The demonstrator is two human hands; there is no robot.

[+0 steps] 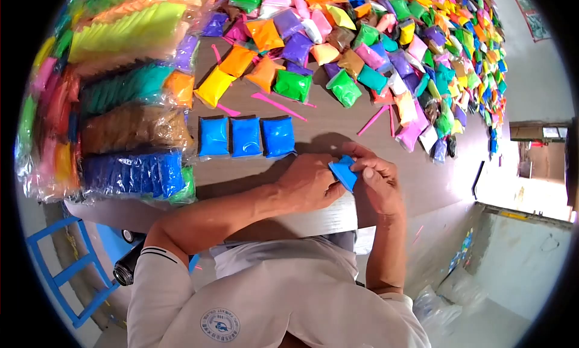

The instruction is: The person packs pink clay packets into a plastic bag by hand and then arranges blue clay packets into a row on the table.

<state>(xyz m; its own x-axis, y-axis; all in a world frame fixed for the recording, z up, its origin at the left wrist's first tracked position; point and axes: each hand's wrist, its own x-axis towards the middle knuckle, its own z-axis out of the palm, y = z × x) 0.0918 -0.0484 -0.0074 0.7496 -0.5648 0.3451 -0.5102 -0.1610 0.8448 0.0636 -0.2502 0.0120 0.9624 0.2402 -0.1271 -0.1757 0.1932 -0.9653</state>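
Note:
Close to the table's front edge, my left hand (309,178) and my right hand (379,174) hold one small blue packet (344,172) between them. The fingers of both hands are closed on it, and part of it is hidden behind them. To the left of my hands, three similar packets lie flat in a row: a left blue packet (213,137), a middle blue packet (246,137) and a right blue packet (278,137). Their clear wrapping shines in the light.
Stacked bundles of packets fill the table's left side, with a blue bundle (132,174) nearest me. A large heap of colourful packets (422,52) covers the back and right. Pink plastic sticks (280,106) lie between. A black bottle (125,268) is below the table at left.

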